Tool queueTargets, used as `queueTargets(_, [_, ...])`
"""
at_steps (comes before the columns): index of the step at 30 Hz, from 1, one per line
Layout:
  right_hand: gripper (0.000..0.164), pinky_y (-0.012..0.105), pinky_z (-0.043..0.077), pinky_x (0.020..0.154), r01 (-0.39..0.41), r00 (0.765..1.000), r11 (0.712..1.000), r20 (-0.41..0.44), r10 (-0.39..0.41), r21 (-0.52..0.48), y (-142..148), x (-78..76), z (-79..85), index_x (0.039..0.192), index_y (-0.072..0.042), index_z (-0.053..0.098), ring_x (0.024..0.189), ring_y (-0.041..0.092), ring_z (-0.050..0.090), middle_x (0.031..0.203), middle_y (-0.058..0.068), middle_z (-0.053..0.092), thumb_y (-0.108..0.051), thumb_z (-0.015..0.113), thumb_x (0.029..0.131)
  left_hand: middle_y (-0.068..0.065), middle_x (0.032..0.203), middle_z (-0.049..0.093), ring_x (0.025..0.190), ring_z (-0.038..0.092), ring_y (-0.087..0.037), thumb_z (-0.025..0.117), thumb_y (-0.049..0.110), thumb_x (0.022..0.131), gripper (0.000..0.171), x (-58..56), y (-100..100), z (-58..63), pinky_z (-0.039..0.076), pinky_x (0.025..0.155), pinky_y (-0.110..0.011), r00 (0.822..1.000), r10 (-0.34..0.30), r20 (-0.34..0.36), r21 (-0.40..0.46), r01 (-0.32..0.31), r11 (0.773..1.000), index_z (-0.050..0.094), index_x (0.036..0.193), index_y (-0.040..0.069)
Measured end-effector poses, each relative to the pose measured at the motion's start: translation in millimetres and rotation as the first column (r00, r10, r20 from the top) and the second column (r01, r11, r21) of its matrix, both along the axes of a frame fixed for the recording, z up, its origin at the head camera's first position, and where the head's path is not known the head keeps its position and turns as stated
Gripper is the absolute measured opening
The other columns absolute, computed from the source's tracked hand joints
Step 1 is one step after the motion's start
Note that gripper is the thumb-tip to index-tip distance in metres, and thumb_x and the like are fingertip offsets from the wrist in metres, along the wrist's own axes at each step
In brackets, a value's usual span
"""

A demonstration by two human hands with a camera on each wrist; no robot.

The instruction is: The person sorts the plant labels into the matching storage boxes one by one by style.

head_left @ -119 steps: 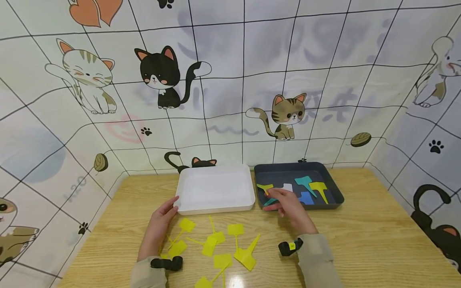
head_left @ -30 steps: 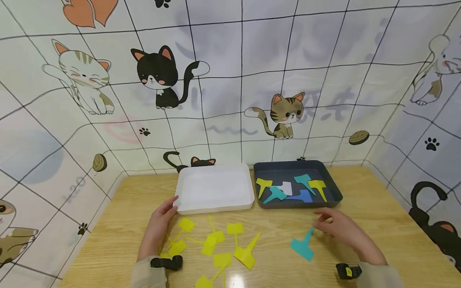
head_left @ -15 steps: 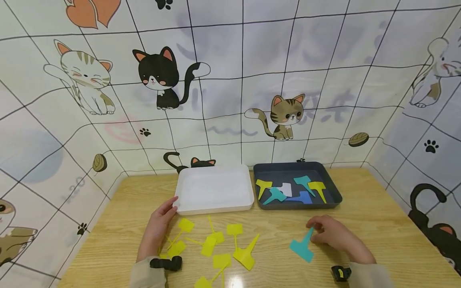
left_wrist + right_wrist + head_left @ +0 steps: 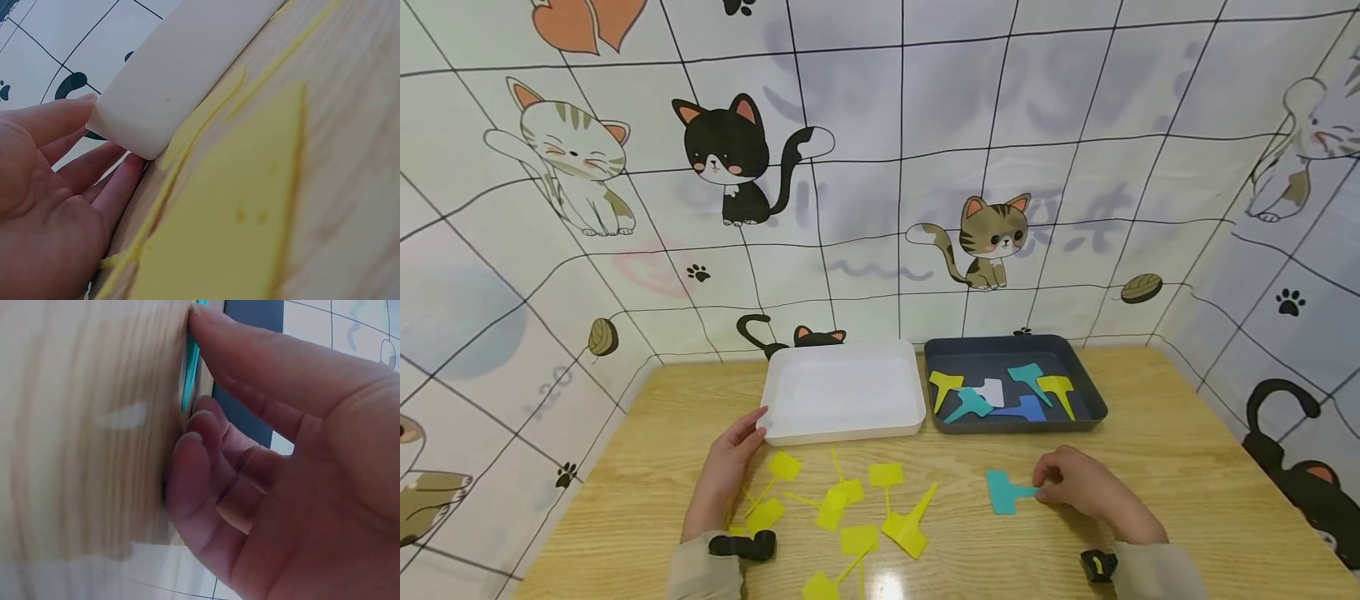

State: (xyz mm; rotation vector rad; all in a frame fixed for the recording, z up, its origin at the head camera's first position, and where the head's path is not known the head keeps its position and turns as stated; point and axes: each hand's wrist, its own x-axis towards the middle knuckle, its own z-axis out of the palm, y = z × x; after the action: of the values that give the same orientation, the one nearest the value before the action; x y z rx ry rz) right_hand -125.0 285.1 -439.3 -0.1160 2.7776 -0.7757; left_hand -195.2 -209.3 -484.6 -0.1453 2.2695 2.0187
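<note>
My left hand [image 4: 730,458] rests its fairly straight fingers against the near left corner of the white tray [image 4: 850,436]. In the left wrist view, the fingertips touch the corner of the white tray [image 4: 140,103]. To the right, my right hand [image 4: 1086,487] pinches the narrow stem of a teal T-shaped plant label [image 4: 1000,492] between thumb and fingers. The wide head of this label points left, close over the table in front of the dark tray [image 4: 981,354]. The right wrist view shows the teal label [image 4: 190,375] edge-on by the thumb.
Several yellow plant labels [image 4: 887,474] lie scattered on the wooden table [image 4: 1195,450] between the hands. Inside the dark tray are yellow, teal, white [image 4: 993,392] and blue [image 4: 1032,407] labels. A wall sheet [image 4: 865,208] with cartoon cats stands behind both trays.
My right hand has come out of the dark tray with the teal label, then moved slightly left. The label has turned from slanted to lying sideways. The left hand stays at the white tray.
</note>
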Motion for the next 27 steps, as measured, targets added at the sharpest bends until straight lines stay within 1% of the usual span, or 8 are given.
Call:
queueTargets(3, [0.014, 0.031, 0.035, 0.062, -0.015, 1.0, 1.0, -0.005, 0.015, -0.007, -1.8, -0.1, 0.0, 0.074, -0.016, 0.059, 0.07, 0.016, 0.04, 0.074, 0.0, 0.046, -0.012, 0.073, 0.071, 0.005, 0.137, 0.036, 0.124, 0.032, -0.009, 0.051, 0.033, 0.09, 0.04, 0.0, 0.3, -0.1, 0.025, 0.103, -0.031, 1.0, 0.005, 0.0, -0.002, -0.005, 1.0, 0.047, 0.13, 0.025])
queueTargets(7, [0.014, 0.03, 0.036, 0.061, -0.014, 1.0, 1.0, 0.023, 0.014, -0.005, -4.1, 0.2, 0.4, 0.072, -0.014, 0.059, 0.068, 0.015, 0.041, 0.072, 0.0, 0.047, -0.01, 0.072, 0.072, 0.006, 0.136, 0.037, 0.122, 0.034, -0.009, 0.051, 0.034, 0.09, 0.041, -0.2, 0.7, -0.1, 0.027, 0.102, -0.03, 1.0, 0.005, -0.001, -0.013, -0.005, 1.0, 0.047, 0.13, 0.026])
queueTargets(12, [0.013, 0.029, 0.037, 0.061, -0.024, 0.999, 1.0, 0.042, 0.024, -0.005, -4.8, 0.5, 1.5, 0.073, -0.013, 0.059, 0.067, 0.015, 0.042, 0.073, -0.001, 0.047, -0.011, 0.072, 0.072, 0.005, 0.137, 0.036, 0.124, 0.033, -0.01, 0.051, 0.033, 0.09, 0.042, 0.3, -0.1, 0.1, 0.025, 0.103, -0.031, 1.0, -0.001, 0.002, -0.007, 0.001, 1.0, 0.045, 0.131, 0.025])
queueTargets(15, [0.013, 0.029, 0.038, 0.062, -0.041, 0.998, 0.999, 0.05, 0.042, -0.029, -3.3, 0.9, 2.9, 0.074, -0.013, 0.058, 0.068, 0.014, 0.042, 0.075, -0.001, 0.047, -0.014, 0.071, 0.074, 0.004, 0.138, 0.035, 0.124, 0.033, -0.012, 0.051, 0.032, 0.091, 0.042, 0.0, -0.2, 0.1, 0.026, 0.103, -0.032, 1.0, 0.001, -0.002, -0.007, -0.001, 1.0, 0.045, 0.131, 0.024])
queueTargets(22, [0.015, 0.027, 0.038, 0.06, -0.103, 0.992, 0.988, 0.059, 0.11, -0.117, 5.2, -0.4, 3.0, 0.078, -0.012, 0.058, 0.07, 0.016, 0.043, 0.077, -0.001, 0.049, -0.024, 0.067, 0.079, 0.002, 0.138, 0.035, 0.124, 0.034, -0.014, 0.049, 0.029, 0.092, 0.041, 0.9, 0.6, 1.1, 0.029, 0.101, -0.031, 1.0, -0.002, -0.003, -0.029, 0.001, 1.0, 0.044, 0.132, 0.023])
queueTargets(27, [0.016, 0.028, 0.038, 0.06, -0.091, 0.993, 0.987, 0.066, 0.1, -0.135, 8.0, -2.1, 0.0, 0.078, -0.013, 0.06, 0.069, 0.015, 0.044, 0.076, -0.001, 0.051, -0.027, 0.067, 0.078, 0.002, 0.137, 0.036, 0.124, 0.034, -0.014, 0.049, 0.027, 0.092, 0.04, 0.7, 1.0, 1.0, 0.029, 0.1, -0.03, 1.0, -0.001, -0.009, -0.03, 0.0, 1.0, 0.045, 0.132, 0.023])
